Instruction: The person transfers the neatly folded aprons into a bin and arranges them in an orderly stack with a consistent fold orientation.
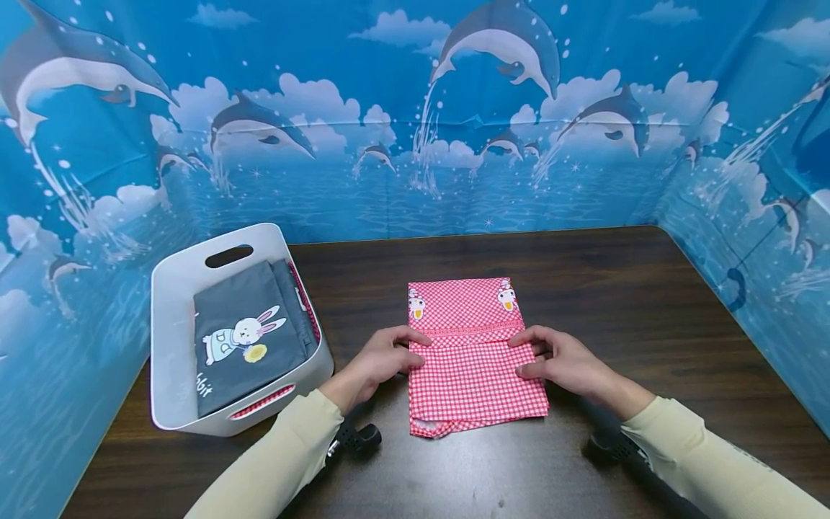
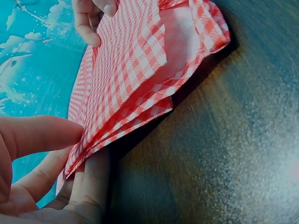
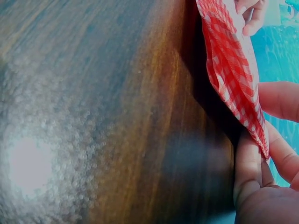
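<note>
A folded red-and-white checked cloth [image 1: 476, 375] lies on the dark table, its upper part printed with small white animal faces at both corners. My left hand [image 1: 387, 355] pinches its left edge. In the left wrist view the thumb [image 2: 44, 135] is on top of the stacked layers, the other fingers underneath. On the opposite side, my right hand [image 1: 560, 360] pinches the right edge; the right wrist view shows fingers [image 3: 247, 163] beneath the cloth and the thumb above. At the near left corner a layer gapes, showing a pale inner side.
To the left stands a white plastic basket [image 1: 170, 346] with handle slots. It holds a folded dark grey cloth [image 1: 223, 310] with a rabbit print, and checked red fabric shows beside and below it. A blue dolphin-print curtain [image 1: 389, 173] borders the wooden table [image 1: 583, 267].
</note>
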Available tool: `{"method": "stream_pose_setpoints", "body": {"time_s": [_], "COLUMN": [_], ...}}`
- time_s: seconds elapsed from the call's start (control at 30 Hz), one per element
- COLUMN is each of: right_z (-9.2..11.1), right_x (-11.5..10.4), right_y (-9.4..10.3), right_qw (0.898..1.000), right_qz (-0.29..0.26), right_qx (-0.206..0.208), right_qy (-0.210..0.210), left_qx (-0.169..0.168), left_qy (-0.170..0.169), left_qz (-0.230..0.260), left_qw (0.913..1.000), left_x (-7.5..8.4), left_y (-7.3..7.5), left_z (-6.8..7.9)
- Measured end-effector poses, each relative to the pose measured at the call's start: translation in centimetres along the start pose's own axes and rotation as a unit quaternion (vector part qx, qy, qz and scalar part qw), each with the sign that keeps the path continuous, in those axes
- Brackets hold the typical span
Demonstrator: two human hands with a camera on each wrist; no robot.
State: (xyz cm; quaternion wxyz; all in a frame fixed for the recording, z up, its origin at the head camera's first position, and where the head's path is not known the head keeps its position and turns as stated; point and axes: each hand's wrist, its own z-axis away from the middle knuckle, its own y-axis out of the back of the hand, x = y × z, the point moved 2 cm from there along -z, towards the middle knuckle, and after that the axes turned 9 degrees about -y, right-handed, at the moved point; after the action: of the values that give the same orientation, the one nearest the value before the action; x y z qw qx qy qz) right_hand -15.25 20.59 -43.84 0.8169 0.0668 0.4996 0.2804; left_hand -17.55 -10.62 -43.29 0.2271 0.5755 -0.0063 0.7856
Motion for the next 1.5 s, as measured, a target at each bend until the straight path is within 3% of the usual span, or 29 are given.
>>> {"method": "stream_pose_setpoints", "body": {"time_s": [0.83,1.5], "right_z": [0.02,0.09], "right_x": [0.38,0.33], "right_y": [-0.04,-0.09], "right_qw": [1.0,1.0], "right_qz": [-0.016,-0.003], "right_qx": [-0.005,0.006], "right_qy": [0.003,0.001], "left_qx": [0.004,0.005], "left_qy": [-0.014,-0.004], "left_qz": [-0.003,-0.006], "left_qw": [0.9999,1.0], "left_x": [-0.1,-0.07], "left_y": [-0.03,-0.09], "left_z": [-0.03,0.04]}}
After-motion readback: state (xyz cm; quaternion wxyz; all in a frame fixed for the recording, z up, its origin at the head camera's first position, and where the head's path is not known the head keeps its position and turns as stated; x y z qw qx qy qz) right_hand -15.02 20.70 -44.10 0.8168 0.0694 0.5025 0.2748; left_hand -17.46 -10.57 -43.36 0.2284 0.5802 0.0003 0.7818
